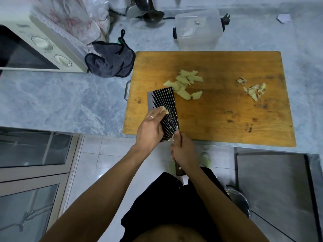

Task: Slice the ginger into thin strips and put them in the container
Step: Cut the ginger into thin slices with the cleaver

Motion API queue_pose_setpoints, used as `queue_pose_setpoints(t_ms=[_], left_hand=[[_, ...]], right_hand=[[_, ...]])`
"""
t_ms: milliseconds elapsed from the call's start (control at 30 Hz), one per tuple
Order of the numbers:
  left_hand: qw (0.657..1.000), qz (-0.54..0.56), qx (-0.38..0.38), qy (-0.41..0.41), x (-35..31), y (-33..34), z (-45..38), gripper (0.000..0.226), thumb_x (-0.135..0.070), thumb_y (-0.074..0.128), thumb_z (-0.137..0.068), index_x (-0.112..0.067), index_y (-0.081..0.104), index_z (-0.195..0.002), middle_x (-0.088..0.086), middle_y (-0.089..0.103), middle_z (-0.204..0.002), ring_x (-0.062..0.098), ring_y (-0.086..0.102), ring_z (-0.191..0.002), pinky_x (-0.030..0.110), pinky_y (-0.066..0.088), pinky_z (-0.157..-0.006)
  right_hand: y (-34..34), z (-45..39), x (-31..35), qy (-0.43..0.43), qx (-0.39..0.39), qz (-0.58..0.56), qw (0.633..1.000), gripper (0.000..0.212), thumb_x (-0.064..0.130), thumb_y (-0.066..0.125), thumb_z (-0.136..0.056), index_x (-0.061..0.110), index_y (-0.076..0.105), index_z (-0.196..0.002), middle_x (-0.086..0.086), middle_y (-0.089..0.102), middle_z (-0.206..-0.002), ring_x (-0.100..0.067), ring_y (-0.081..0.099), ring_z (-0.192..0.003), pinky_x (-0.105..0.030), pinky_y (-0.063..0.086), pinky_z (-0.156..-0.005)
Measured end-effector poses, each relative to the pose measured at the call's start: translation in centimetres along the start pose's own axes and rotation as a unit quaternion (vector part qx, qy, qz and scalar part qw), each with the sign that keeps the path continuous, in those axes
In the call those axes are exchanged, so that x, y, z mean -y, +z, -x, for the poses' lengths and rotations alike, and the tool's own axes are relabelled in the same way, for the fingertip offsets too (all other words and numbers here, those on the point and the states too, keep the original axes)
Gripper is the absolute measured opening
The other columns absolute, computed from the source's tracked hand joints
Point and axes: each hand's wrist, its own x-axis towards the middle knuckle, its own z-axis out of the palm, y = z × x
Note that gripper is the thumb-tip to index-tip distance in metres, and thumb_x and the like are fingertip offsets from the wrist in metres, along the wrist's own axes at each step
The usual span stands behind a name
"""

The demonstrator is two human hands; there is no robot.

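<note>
the right hand (pixel 182 151) is nearest the camera, its fingers wrapped round the handle of the cleaver (pixel 164 110), which is tipped so that its dark, striped flat faces up over the near-left corner of the cutting board (pixel 227 119). the left hand (pixel 150 130) lies against that flat with fingers fairly straight, the fingertips (pixel 158 111) pressing a small ginger piece (pixel 164 110) stuck to the steel; it looks like a wipe, not a pinch.

beyond the blade tip, toward the middle of the board, lies a loose heap of ginger slices (pixel 185 84), still broad and not yet in strips. toward the board's right side sits a small pile of trimmings (pixel 253 90). the clear container (pixel 197 30) stands just past the board's far edge, and no ginger can be seen in it. a dark cloth (pixel 111 62) is bunched off the board's far-left corner.

to do this step well, i'd slide the fingers away from the cutting edge, push the stuck piece off onto the board beside the heap, and keep the blade steady and low before stacking the slices for thin cuts.
</note>
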Motion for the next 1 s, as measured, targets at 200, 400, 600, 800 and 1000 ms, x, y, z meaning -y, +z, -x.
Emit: queue_pose_setpoints(t_ms=[200, 400, 600, 800, 1000], left_hand=[[0.997, -0.004, -0.034, -0.068, 2.5, -1.7, -1.3, 0.039, 0.002, 0.058, -0.089, -0.011, 0.067, -0.125, 0.01, 0.066, -0.125, 0.033, 0.054, -0.116, 0.031, 0.044, -0.099], [0.974, 0.101, -0.104, -0.175, 1.8, -2.7, -2.2, 0.028, -0.009, 0.056, -0.096, -0.012, 0.07, -0.121, 0.004, 0.073, -0.094, 0.013, 0.061, -0.073, 0.017, 0.043, -0.068], [0.879, 0.256, -0.128, -0.381, 1.8, -2.4, -2.1, 0.017, -0.012, 0.065, -0.09, -0.017, 0.074, -0.103, -0.004, 0.072, -0.098, 0.017, 0.066, -0.097, 0.024, 0.049, -0.087], [0.846, 0.303, -0.14, -0.416, 1.1, -2.4, -2.0, 0.005, -0.015, 0.073, -0.088, -0.019, 0.076, -0.088, -0.009, 0.071, -0.084, 0.008, 0.063, -0.08, 0.034, 0.054, -0.088], [0.867, 0.311, -0.166, -0.352, -0.6, -2.8, -2.5, 0.024, 0.002, 0.064, -0.091, -0.007, 0.073, -0.111, -0.007, 0.071, -0.104, -0.008, 0.065, -0.089, 0.007, 0.048, -0.086]], right_hand=[[-3.3, -0.2, 1.2, -0.033, 0.001, 0.017, 0.999, 0.042, 0.039, 0.033, -0.107, 0.009, 0.05, -0.084, -0.006, 0.053, -0.058, -0.012, 0.048, -0.042, -0.03, 0.044, -0.041], [-6.1, -1.7, 1.4, -0.082, -0.029, 0.081, 0.993, 0.046, 0.043, 0.036, -0.105, 0.007, 0.055, -0.085, -0.01, 0.06, -0.066, -0.022, 0.057, -0.05, -0.039, 0.048, -0.048], [-9.2, -3.2, 2.5, -0.087, -0.028, 0.127, 0.988, 0.039, 0.039, 0.039, -0.106, 0.012, 0.055, -0.082, -0.013, 0.064, -0.066, -0.025, 0.06, -0.052, -0.047, 0.052, -0.055], [-11.7, -4.6, 3.1, -0.118, 0.015, 0.164, 0.979, 0.043, 0.045, 0.037, -0.104, 0.014, 0.058, -0.083, -0.002, 0.062, -0.064, -0.019, 0.06, -0.053, -0.04, 0.049, -0.054], [-13.9, -6.6, 4.0, -0.138, 0.072, 0.17, 0.973, 0.036, 0.043, 0.041, -0.103, 0.02, 0.054, -0.078, 0.004, 0.059, -0.065, -0.017, 0.057, -0.057, -0.036, 0.048, -0.059]])
